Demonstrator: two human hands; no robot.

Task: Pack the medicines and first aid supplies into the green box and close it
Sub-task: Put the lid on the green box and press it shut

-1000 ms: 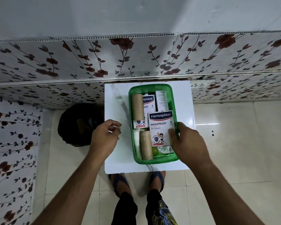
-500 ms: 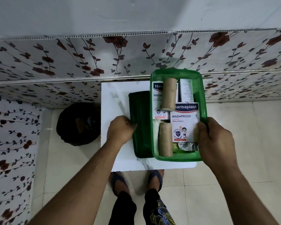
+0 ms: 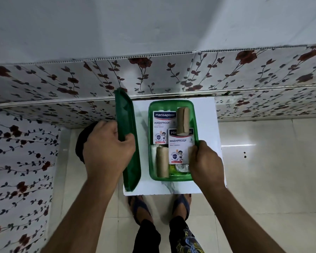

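Note:
The green box [image 3: 171, 103] stands open on a small white table [image 3: 211, 125]. Inside lie two Hansaplast plaster packs [image 3: 161, 126], two brown bandage rolls [image 3: 183, 121] and some foil and yellow-green packets [image 3: 179, 169] at the near end. My right hand [image 3: 205, 162] grips the box's near right rim. My left hand [image 3: 107, 148] holds the dark green lid [image 3: 128, 161] tilted up on its edge, just left of the box.
A wall with a floral pattern runs close behind the table. A black round object [image 3: 80, 141] sits on the tiled floor to the left, mostly behind my left hand. My feet in sandals [image 3: 140, 207] stand under the table's near edge.
The box, lifted to the right half a second ago, is back down on the table. My left hand has raised the lid from flat on the table to tilted on its edge.

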